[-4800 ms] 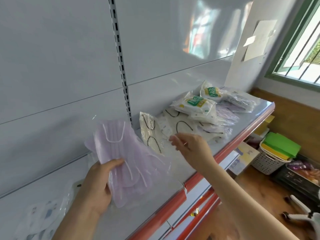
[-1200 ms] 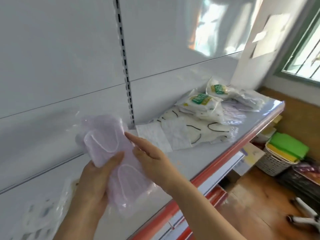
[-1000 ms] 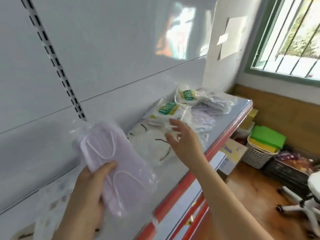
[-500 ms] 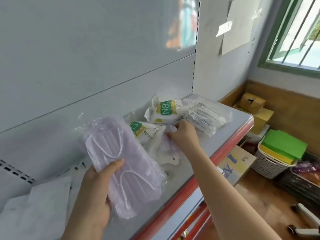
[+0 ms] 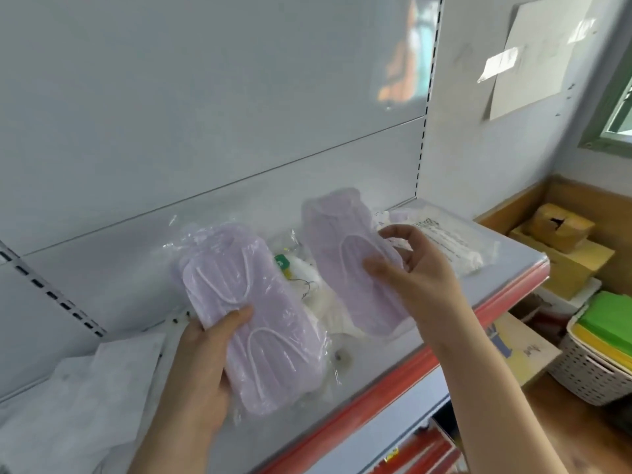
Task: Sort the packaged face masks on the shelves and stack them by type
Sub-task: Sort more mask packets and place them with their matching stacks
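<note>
My left hand (image 5: pixel 201 364) grips a clear pack of lilac masks (image 5: pixel 253 316) with white ear loops, held above the shelf (image 5: pixel 376 357). My right hand (image 5: pixel 413 268) pinches a second lilac mask pack (image 5: pixel 342 261), lifted off the shelf just right of the first. Between and below the two packs lie white masks in a green-labelled pack (image 5: pixel 294 271). A clear pack of white masks (image 5: pixel 448 241) lies at the shelf's right end. White flat mask packs (image 5: pixel 78 398) lie at the left.
The shelf has a red front edge (image 5: pixel 444 350) and a grey back panel. Cardboard boxes (image 5: pixel 561 248) stand to the right. A white basket (image 5: pixel 595 374) holds green and yellow sheets on the floor. A lower shelf shows under the red edge.
My right hand has lifted a second lilac pack out of the pile on the shelf and brought it up beside the one in my left hand. The view has swung further right.
</note>
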The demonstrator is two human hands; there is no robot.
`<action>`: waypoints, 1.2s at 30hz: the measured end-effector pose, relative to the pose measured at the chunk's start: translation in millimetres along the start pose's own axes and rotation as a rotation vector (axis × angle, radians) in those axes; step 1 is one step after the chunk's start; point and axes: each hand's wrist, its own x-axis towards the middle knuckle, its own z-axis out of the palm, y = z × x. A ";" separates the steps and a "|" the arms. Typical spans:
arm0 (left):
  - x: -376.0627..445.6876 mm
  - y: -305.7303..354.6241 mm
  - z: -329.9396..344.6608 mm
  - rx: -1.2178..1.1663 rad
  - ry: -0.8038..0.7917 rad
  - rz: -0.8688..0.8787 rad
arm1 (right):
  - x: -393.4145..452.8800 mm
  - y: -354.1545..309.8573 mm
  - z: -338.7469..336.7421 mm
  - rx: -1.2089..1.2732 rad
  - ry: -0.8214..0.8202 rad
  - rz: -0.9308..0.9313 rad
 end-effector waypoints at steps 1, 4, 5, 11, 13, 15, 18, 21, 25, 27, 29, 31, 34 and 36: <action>-1.5 -0.3 1.9 -0.019 -0.012 -0.003 | -1.9 -1.5 2.6 0.047 -0.049 -0.007; -9.2 3.2 12.2 -0.102 -0.061 -0.008 | -8.8 0.0 15.0 0.053 -0.163 0.007; -11.9 4.4 16.0 -0.130 -0.093 -0.012 | -11.4 3.6 19.9 0.006 -0.186 0.014; -11.6 -1.0 21.3 -0.064 -0.044 0.050 | -22.4 33.5 45.9 -0.351 -0.242 -0.081; -10.5 -2.2 12.7 -0.109 0.011 0.046 | -23.8 35.4 45.3 -0.289 -0.134 -0.117; -11.4 2.1 3.3 -0.148 0.055 0.056 | -23.6 31.8 39.1 -0.204 0.062 -0.130; -14.3 7.9 -7.1 -0.145 0.100 0.092 | -24.5 25.5 36.9 -0.151 0.085 -0.186; -16.2 4.8 -9.6 -0.112 0.103 0.088 | -10.6 43.2 36.2 -0.552 0.049 -0.227; -19.2 -3.9 -14.2 -0.094 0.135 0.082 | 25.0 77.1 16.4 -1.190 -0.046 -0.005; -20.4 -7.7 -15.3 -0.091 0.128 0.081 | 32.8 85.8 13.5 -1.172 -0.117 -0.030; -20.8 -11.2 -14.7 -0.083 0.126 0.081 | 36.3 86.6 13.7 -1.123 -0.075 -0.101; -20.5 -14.0 -13.5 -0.084 0.126 0.080 | 37.4 82.5 12.1 -1.103 -0.028 -0.113; -20.6 -16.0 -12.1 -0.086 0.130 0.071 | 34.8 74.4 5.8 -0.951 0.036 -0.093; -21.4 -15.4 -12.9 -0.066 0.133 0.072 | 28.8 62.3 -2.1 -0.672 0.091 -0.053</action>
